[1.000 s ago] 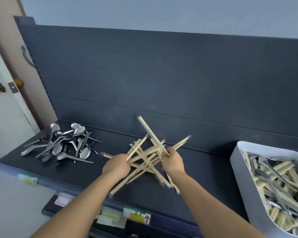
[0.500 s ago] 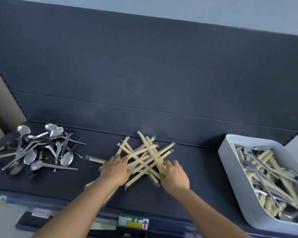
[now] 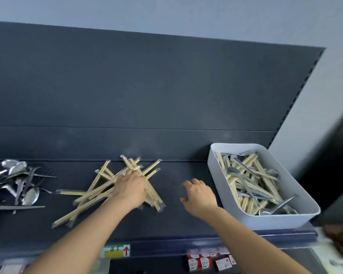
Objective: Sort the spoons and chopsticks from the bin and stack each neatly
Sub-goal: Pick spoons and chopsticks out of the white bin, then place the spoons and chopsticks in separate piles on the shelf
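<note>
Left hand (image 3: 130, 187) presses flat on crossed, plastic-wrapped wooden chopsticks (image 3: 99, 194); right hand (image 3: 199, 194), loosely curled, empty, hovers; white rectangular bin (image 3: 265, 216) to its right.

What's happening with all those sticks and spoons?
A person is sorting cutlery on a dark shelf. Their left hand rests on a criss-crossed pile of wrapped chopsticks in the middle. Their right hand hangs empty between that pile and the white bin, which holds a jumble of chopsticks and spoons. A loose heap of metal spoons lies at the left. Neither pile is neat yet.
</note>
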The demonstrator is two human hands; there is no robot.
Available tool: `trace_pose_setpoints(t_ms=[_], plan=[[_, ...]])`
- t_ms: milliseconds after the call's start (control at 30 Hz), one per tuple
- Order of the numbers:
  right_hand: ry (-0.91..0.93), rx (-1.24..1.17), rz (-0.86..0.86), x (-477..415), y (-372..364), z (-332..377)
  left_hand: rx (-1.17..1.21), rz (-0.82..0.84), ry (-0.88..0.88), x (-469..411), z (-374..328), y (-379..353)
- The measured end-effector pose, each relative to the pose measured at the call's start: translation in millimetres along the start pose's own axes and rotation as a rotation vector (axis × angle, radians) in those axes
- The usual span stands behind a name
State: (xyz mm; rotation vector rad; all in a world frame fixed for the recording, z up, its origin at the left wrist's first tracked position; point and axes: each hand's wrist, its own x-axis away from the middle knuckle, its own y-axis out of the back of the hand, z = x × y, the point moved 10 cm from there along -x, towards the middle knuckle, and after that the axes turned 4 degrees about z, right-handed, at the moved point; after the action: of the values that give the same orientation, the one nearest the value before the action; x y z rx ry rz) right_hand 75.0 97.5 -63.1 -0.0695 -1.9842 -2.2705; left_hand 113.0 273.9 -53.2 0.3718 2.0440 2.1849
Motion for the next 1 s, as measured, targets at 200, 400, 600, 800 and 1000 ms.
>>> trace_pose_setpoints(t_ms=[200,400,600,800,1000], plan=[[-0.008,-0.055,-0.132,35,56,-71,-0.037,-0.089,-0.096,-2,-99,38],[-0.118,-0.017,-0.097,66,77,-167,0.019,-0.174,-0.179,1,-200,66],[-0.178,0.069,0.083,79,60,-239,0.022,-0.141,-0.326,-4,-286,63],[-0.149,0.04,0.237,68,41,-264,-0.085,-0.043,-0.482,-33,-336,35],[-0.067,0.079,0.34,45,27,-270,-0.192,-0.051,-0.562,-69,-353,27]])
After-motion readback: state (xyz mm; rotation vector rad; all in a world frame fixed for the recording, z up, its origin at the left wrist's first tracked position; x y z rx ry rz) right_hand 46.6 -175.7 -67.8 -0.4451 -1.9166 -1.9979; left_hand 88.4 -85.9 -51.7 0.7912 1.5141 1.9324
